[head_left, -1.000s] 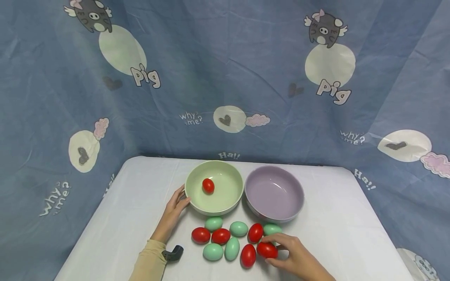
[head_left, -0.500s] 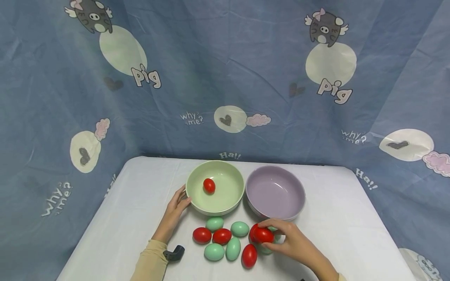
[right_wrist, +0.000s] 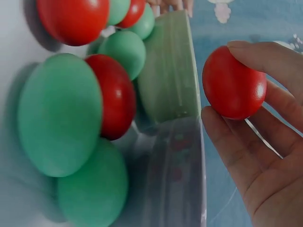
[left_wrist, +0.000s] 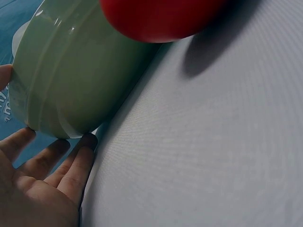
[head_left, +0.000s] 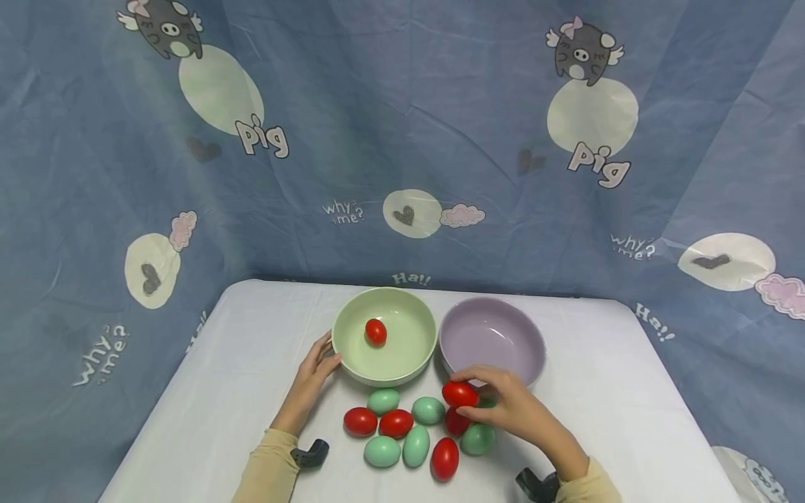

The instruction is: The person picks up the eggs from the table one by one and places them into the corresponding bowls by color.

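I see the right hand (head_left: 511, 404) has just carried 1 pinched red egg (head_left: 460, 393) up the frame, near the purple bowl (head_left: 497, 342): lifted free, I'd judge, but in neither bowl. At lower centre, the left hand (head_left: 312, 369) still touches the green bowl (head_left: 402, 349), fingers relaxed.

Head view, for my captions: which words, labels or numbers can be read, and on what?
"pig": twice, blue cloth, upper left and right.
"why me?": three times, same cloth: left, centre, right.
"Ha!!": same cloth, low centre and right; left one unclear.
Lower-right cloth marks: too unclear to read.
Eggs and bowls: no readable text.
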A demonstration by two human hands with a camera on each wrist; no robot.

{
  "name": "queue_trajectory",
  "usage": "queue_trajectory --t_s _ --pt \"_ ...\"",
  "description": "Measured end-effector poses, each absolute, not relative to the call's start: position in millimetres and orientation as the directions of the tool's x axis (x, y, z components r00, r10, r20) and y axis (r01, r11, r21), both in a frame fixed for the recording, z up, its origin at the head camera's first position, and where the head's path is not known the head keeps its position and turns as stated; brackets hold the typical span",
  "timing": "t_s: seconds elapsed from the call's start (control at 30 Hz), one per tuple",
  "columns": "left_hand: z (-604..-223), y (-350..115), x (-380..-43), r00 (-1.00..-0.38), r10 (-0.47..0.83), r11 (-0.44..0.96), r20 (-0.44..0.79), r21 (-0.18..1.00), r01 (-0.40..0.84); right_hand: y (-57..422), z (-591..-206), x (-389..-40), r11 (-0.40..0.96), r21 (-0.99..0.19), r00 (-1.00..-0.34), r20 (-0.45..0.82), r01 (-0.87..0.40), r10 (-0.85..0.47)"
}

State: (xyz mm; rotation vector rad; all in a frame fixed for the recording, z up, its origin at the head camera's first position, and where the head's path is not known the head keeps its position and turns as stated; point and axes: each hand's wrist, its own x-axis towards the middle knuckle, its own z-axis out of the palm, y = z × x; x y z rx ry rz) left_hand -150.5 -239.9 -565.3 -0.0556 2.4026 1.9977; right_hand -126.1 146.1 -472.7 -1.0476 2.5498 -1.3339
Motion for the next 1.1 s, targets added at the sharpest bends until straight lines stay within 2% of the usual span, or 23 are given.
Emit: queue_trajectory --t_s 0.2,0.5,0.9,1.1 --pt "-566 -240 -152 -0.999 -0.020 0.191 -0.034 0.981 -0.038 140 -464 -140 0.389 -0.769 -0.774 0.207 -0.507 -0.599" --pt "-565 -239 -151 -0.999 -0.020 0.195 -0.032 0.980 -0.036 128 -455 -160 0.419 -0.726 -0.763 0.224 -0.546 -0.606" --pt "-565 -239 -151 -1.000 -0.014 0.190 -0.014 0.982 -0.017 109 -444 -183 0.478 -0.718 -0.782 0.150 -0.507 -0.605" --pt "-567 -240 -152 -0.999 -0.018 0.196 -0.027 0.980 -0.030 96 -442 -195 0.475 -0.711 -0.770 0.147 -0.519 -0.621"
